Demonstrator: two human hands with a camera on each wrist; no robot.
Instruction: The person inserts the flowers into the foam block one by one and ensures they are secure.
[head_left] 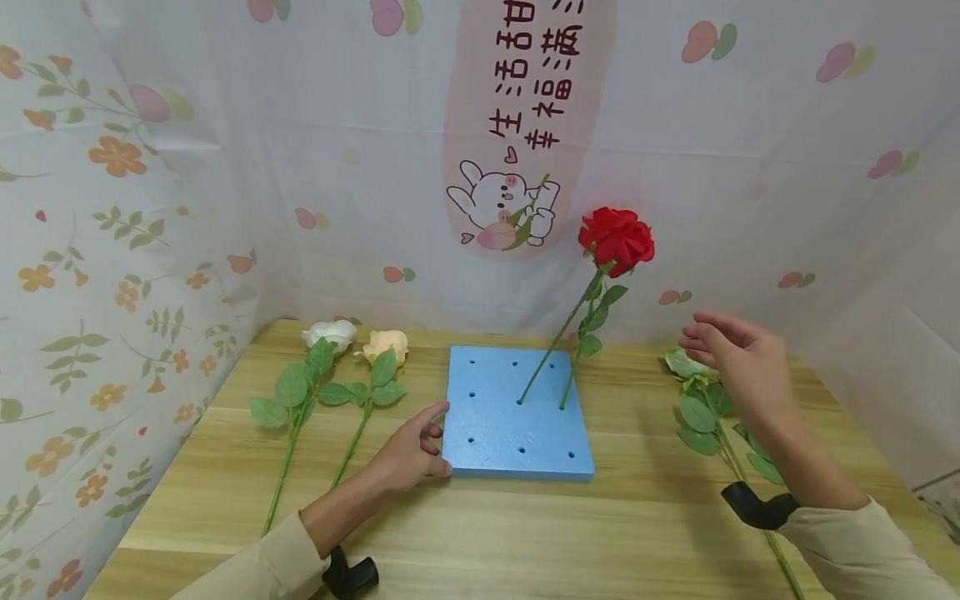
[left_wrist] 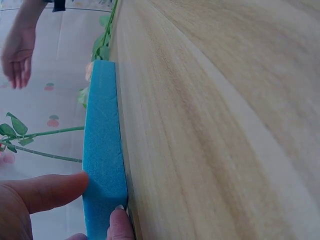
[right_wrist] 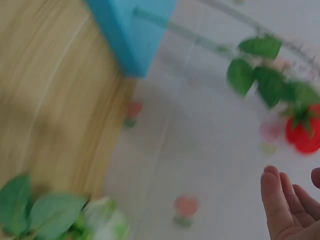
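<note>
The left hand (head_left: 408, 446) grips the left edge of the board (head_left: 495, 425) on the tabletop (head_left: 517, 533); the right hand (head_left: 750, 375), empty, fingers loosely extended, hovers. The board looks light, stiff, dentable; the red rose's (head_left: 618, 242) stems seem springy, best pinched low.

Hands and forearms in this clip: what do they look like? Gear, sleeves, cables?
Two bare human hands, left hand and right hand, no gloves. Plain light-beige sleeves: left sleeve, right sleeve. A black, bent, rounded fitting shows by each cuff: left fitting, right fitting. No cables or markings visible on either.
</note>
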